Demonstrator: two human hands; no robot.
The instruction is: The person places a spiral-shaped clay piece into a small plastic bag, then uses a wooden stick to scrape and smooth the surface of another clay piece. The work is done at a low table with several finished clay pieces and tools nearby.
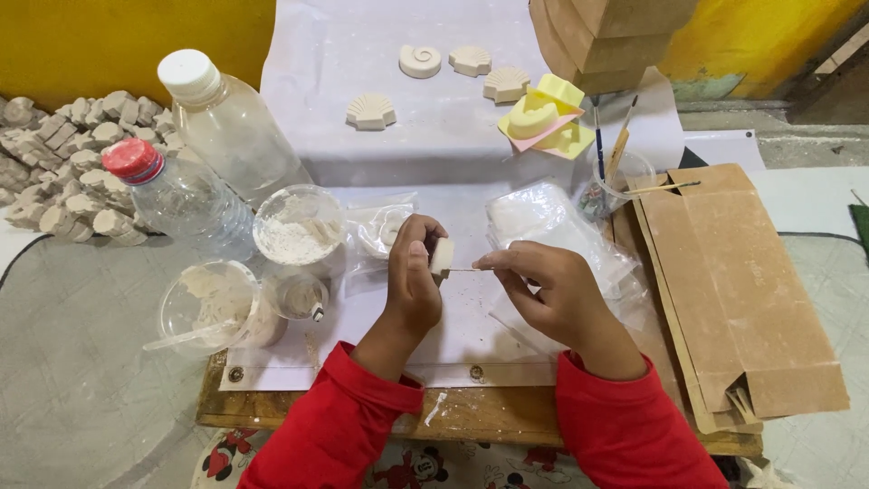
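The left hand [412, 281] pinches a small white plaster piece [442, 255] above the white sheet [453, 326]; the right hand [548, 294] pinches a thin stick [463, 270] whose tip touches it. Just beside the left hand stand a cup of white powder [294, 231], a smeared mixing cup [213, 303] and two plastic bottles [195, 154] — with clear bags [552, 222] behind the right hand. Four shell casts [371, 111] lie farther back, near yellow moulds [548, 118]. The piece's shape is hard to make out — fingers hide most of it.
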